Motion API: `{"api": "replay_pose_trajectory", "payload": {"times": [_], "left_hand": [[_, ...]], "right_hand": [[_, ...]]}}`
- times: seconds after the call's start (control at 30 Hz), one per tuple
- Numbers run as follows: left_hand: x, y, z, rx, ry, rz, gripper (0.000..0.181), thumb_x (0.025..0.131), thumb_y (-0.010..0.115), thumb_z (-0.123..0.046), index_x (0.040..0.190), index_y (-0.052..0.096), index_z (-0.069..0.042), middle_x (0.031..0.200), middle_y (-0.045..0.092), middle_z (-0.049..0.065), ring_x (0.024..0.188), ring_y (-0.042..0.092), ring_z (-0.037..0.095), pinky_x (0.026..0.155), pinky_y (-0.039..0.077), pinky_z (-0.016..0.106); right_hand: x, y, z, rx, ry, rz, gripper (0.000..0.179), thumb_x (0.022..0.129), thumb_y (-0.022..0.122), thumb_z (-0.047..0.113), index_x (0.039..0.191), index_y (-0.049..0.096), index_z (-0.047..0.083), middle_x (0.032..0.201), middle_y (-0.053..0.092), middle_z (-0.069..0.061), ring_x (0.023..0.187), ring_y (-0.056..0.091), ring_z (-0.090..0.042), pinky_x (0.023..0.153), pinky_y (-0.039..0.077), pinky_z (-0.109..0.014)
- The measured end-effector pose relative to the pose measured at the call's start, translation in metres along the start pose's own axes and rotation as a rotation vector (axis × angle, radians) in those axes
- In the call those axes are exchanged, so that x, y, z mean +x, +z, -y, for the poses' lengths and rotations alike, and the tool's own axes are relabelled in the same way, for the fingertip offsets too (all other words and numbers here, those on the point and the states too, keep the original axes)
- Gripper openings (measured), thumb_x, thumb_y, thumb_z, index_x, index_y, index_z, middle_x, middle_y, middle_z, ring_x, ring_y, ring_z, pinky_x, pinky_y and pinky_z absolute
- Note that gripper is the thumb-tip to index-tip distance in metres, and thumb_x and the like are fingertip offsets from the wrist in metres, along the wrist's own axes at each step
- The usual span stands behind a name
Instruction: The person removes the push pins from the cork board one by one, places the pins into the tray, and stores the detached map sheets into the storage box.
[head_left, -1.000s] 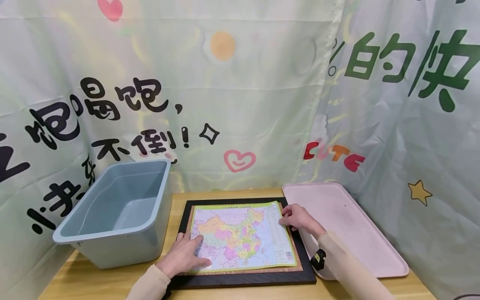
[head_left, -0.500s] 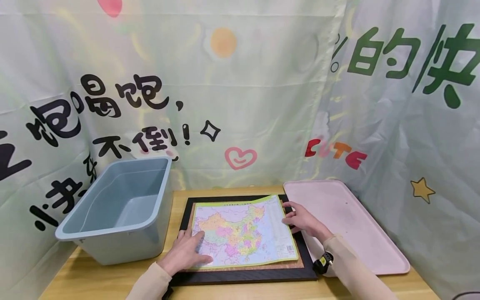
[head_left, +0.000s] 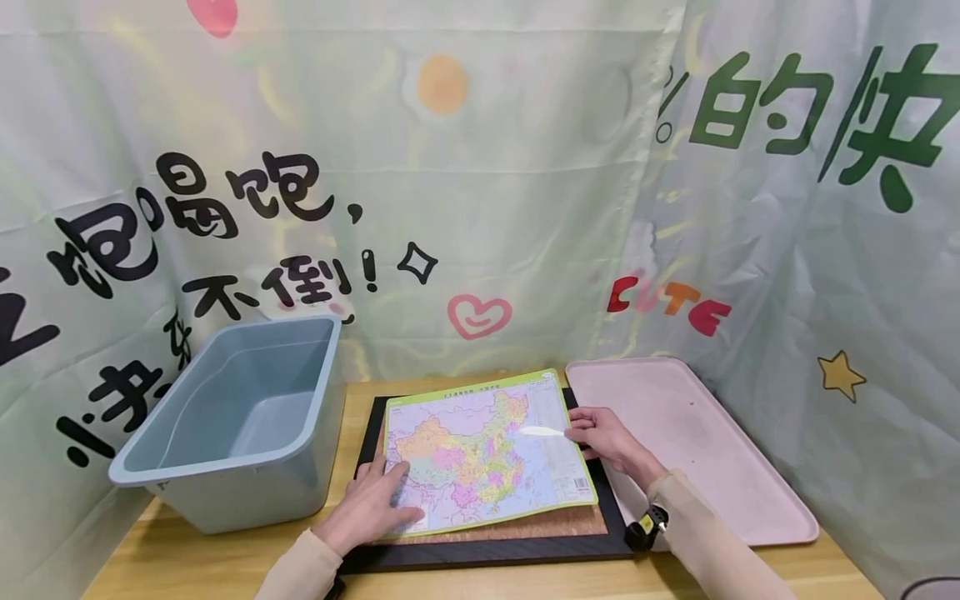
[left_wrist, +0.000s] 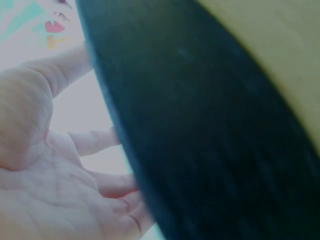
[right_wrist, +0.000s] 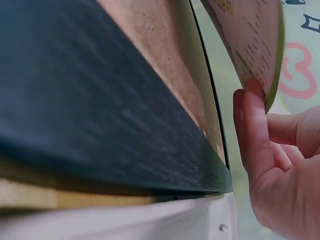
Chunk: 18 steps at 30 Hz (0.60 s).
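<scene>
A map sheet of China with a yellow-green border lies tilted over a dark frame. Its right side is raised, baring a strip of the frame's brown inner panel. My right hand pinches the map's right edge; in the right wrist view, the fingers and thumb meet on the sheet, which bends above the panel. At the lower left, my left hand rests spread on the map's left edge and the frame's side. The left wrist view shows its fingers reaching past the dark border.
A deep blue-grey plastic bin stands on the wooden table to the left. To the right lies a pale pink tray, close against the frame's side. A printed curtain hangs behind and around the table.
The map's right side has risen from the frame in my right hand, so more of the brown panel shows below. My left hand has stayed at the left edge.
</scene>
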<state>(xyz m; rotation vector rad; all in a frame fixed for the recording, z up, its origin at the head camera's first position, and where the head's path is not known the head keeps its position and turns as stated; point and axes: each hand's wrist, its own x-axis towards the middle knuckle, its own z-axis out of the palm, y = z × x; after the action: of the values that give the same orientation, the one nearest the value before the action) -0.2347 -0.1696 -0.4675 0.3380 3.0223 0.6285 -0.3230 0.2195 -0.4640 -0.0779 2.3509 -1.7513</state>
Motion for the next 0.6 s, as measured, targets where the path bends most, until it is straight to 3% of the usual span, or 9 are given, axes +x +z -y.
{"api": "replay_pose_trajectory", "payload": {"times": [0.23, 0.43, 0.6], "left_hand": [[-0.0021, -0.0020, 0.0034, -0.010, 0.084, -0.041, 0.066, 0.081, 0.078, -0.044, 0.133, 0.058, -0.008, 0.144, 0.040, 0.033, 0.133, 0.037, 0.051, 0.099, 0.037, 0.065], [-0.0043, -0.0033, 0.0064, -0.033, 0.064, -0.094, 0.065, 0.084, 0.077, -0.041, 0.134, 0.058, -0.004, 0.148, 0.037, 0.031, 0.135, 0.038, 0.048, 0.103, 0.039, 0.060], [-0.0054, -0.0065, 0.0070, -0.032, 0.080, -0.194, 0.051, 0.086, 0.076, -0.032, 0.123, 0.063, 0.001, 0.142, 0.044, 0.030, 0.131, 0.044, 0.045, 0.103, 0.042, 0.055]], "right_hand": [[-0.0005, -0.0004, 0.0036, 0.019, -0.029, -0.032, 0.036, 0.095, 0.060, 0.004, 0.128, 0.055, -0.009, 0.104, 0.073, -0.014, 0.076, 0.070, -0.015, 0.059, 0.055, -0.030], [-0.0016, -0.0002, 0.0064, 0.044, -0.030, -0.057, 0.034, 0.095, 0.060, 0.003, 0.127, 0.056, -0.009, 0.101, 0.073, -0.013, 0.076, 0.069, -0.014, 0.059, 0.055, -0.028], [0.0000, 0.0004, 0.0100, 0.078, -0.031, -0.066, 0.034, 0.096, 0.059, 0.003, 0.127, 0.056, -0.008, 0.101, 0.073, -0.011, 0.078, 0.069, -0.014, 0.062, 0.056, -0.030]]}}
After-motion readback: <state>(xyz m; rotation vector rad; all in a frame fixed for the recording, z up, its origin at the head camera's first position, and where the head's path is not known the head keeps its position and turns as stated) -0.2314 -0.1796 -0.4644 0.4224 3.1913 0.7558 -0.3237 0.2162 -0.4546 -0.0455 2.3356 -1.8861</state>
